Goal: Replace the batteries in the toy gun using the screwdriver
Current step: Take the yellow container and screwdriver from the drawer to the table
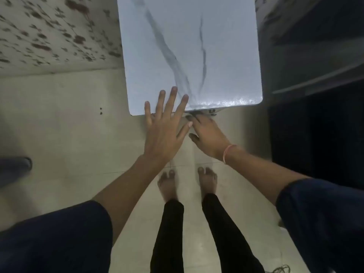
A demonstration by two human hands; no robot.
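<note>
At six o'clock on the worktop (pixel 216 46) the left hand (pixel 163 131) lies spread, empty; what the right hand (pixel 208 134) holds is unclear; nothing seems begun.

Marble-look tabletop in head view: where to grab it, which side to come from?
Likely the near edge of the tabletop, from the person's side, fingers under, thumb on top. It is a thin flat slab with no handle, and that edge overhangs. The right hand reaches beneath it; the left hand is spread open over it.
</note>
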